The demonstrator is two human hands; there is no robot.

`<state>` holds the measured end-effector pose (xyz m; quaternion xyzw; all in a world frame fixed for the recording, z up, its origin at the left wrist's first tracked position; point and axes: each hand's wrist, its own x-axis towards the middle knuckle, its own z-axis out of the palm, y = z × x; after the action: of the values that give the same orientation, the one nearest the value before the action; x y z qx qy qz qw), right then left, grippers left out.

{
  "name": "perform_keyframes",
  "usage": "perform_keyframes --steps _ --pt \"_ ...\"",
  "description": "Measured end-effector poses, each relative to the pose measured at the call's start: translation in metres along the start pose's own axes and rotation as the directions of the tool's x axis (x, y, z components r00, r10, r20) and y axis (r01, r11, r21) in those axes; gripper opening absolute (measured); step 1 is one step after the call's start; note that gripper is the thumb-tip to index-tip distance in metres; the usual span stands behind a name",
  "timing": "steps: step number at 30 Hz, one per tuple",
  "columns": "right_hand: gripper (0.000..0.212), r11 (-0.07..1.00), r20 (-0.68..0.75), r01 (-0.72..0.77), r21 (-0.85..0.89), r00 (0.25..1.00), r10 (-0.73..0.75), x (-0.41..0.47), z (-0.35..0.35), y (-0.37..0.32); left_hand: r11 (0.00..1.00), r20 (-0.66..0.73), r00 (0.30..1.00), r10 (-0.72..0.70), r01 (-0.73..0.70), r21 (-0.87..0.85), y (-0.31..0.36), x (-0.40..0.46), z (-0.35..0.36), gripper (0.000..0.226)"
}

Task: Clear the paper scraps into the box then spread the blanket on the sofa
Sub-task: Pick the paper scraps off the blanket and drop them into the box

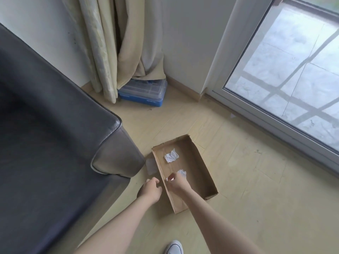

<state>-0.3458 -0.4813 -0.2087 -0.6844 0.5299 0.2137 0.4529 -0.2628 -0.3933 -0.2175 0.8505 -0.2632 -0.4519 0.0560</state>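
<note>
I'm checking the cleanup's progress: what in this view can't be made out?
- Blanket: nowhere in the head view.
- Sofa: cut off by the left edge.
- Right hand: the fingers hide whether it grips the small scrap.
- Blue case: partly hidden by the curtain.
- Pale patch beside the box: too blurred to identify.

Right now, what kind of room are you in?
Probably a living room in a home. There is a dark sofa, a long curtain hanging in the corner, and a big glass door that looks out on a tiled balcony.
</note>
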Motion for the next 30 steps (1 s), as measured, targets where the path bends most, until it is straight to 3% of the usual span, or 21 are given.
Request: perform_keyframes --steps 9,13,16,23,26,28,30 --pt "0.037 0.971 0.024 0.093 -0.219 0.996 -0.09 0.123 0.048 0.019 0.984 -0.064 0.992 0.104 -0.093 0.154 -0.045 0.132 0.056 0.036" --pt "0.035 0.897 0.08 0.182 -0.402 0.983 -0.163 0.169 0.036 0.019 0.956 -0.056 0.987 0.151 -0.131 0.262 -0.057 0.185 0.069 0.043" --pt "0.032 0.843 0.034 0.184 -0.505 0.98 -0.194 0.185 0.022 0.021 0.931 -0.04 0.988 0.148 -0.126 0.344 -0.063 0.214 0.08 0.045" --pt "0.039 0.771 0.018 0.165 -0.615 0.981 -0.195 0.182 0.02 0.017 0.941 -0.167 0.961 0.219 -0.162 0.298 -0.074 0.23 0.094 0.037" --pt "0.043 0.756 0.066 0.174 -0.631 0.983 -0.171 0.168 0.024 0.012 0.966 -0.38 0.888 0.258 -0.223 0.134 -0.068 0.217 0.096 0.035" --pt "0.043 0.733 0.051 0.157 -0.662 0.985 -0.165 0.161 0.025 0.011 0.939 -0.553 0.772 0.315 -0.337 0.065 -0.058 0.205 0.091 0.037" --pt "0.042 0.706 -0.007 0.119 -0.698 0.985 -0.173 0.157 0.02 0.011 0.887 -0.612 0.667 0.424 -0.442 0.132 -0.041 0.197 0.083 0.039"
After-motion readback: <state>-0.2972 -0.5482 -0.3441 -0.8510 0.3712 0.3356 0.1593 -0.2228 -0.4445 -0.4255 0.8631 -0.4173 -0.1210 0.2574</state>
